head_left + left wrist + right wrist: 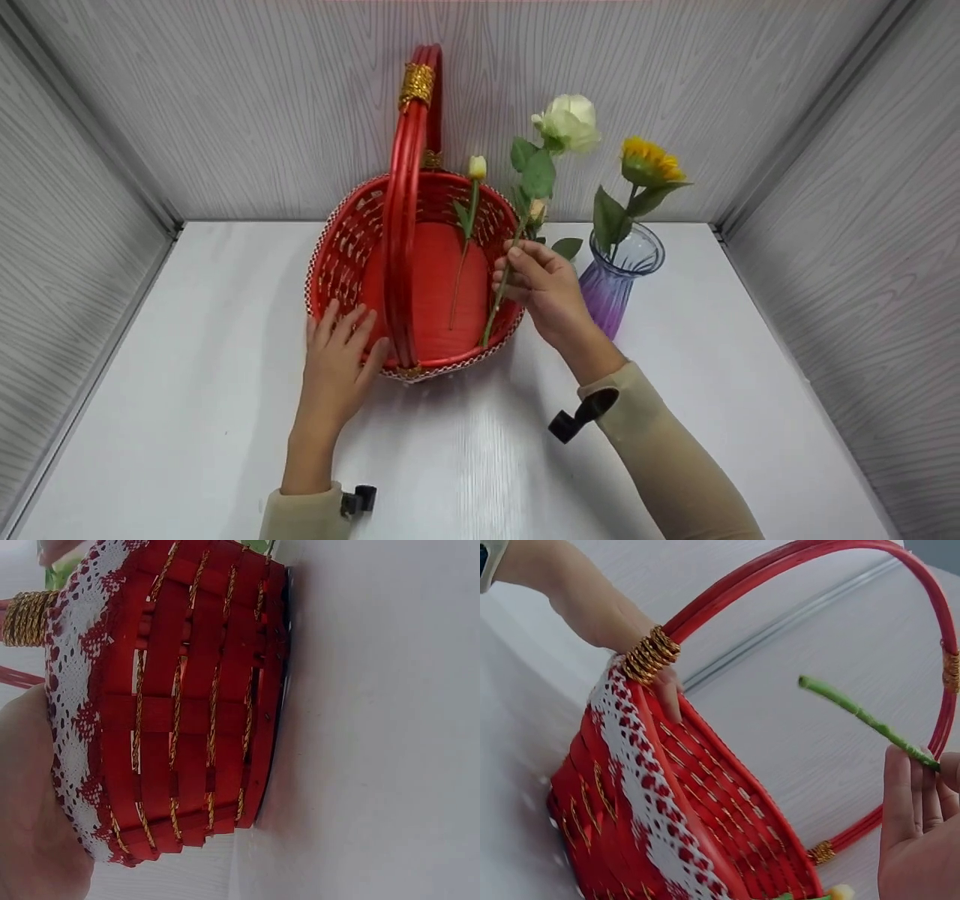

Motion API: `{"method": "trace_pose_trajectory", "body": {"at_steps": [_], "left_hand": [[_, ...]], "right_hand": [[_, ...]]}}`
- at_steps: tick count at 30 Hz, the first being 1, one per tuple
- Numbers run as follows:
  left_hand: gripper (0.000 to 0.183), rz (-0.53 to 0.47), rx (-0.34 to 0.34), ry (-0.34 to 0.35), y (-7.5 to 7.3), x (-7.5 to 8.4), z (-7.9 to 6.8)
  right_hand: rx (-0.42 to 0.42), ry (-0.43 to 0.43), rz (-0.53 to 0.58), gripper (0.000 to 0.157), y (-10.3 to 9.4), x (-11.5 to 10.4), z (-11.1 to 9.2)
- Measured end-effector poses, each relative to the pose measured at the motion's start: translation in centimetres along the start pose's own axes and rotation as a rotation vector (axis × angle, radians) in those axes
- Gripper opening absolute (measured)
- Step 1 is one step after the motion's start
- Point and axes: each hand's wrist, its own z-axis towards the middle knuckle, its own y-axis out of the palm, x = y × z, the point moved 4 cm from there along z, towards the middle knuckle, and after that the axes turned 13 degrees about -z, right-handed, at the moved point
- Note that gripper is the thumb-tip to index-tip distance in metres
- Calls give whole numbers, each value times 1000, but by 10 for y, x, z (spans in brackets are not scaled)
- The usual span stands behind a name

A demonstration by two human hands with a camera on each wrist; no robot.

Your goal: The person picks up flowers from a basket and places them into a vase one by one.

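A red woven basket (pixel 442 300) with a tall arched handle (pixel 401 247) and lace round its rim stands at the table's middle. My left hand (pixel 337 367) rests on its near left rim, fingers spread loosely over the edge; the left wrist view shows the palm against the lace (pixel 75 720). My right hand (pixel 551 289) pinches the green stem (pixel 862 714) of a white rose (pixel 568 124) between thumb and fingers. The rose is held over the basket's right side, bloom up and away. A small pale tulip (pixel 477 168) leans inside the basket.
Right of the basket stands a blue-purple glass vase (pixel 609 292) with a yellow sunflower (pixel 651 161) in it. Behind my right hand shows a peach-coloured bloom (pixel 538 210), partly hidden. Grey wood-grain panels (pixel 262 112) enclose the white table (pixel 465 450) at the back and sides.
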Motion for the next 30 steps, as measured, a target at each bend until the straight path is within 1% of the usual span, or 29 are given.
{"method": "trace_pose_trajectory", "body": {"at_steps": [3,9,16,23,28,30], "left_hand": [[54,-1,2,-2,-1,-1,-1],[52,-8,12,11,0,-2,-2],[50,-3,14,15,-1,-1,-2],[51,-8,13,17,0,0,-2],[53,-6,2,13,1,0,0],[53,-5,0,12,1,0,0]], "right_hand": [[1,-22,-22,13,-8,-8,-4],[20,-37,-53,19,-23,-19,-15],[66,-71,-89,17,-39,-32,-25],[78,-109,-62,15,-52,-43,-32],[131,-155,-75,14,-64,-54,-34],[152,-175,-82,16,-70,-59,-34]]}}
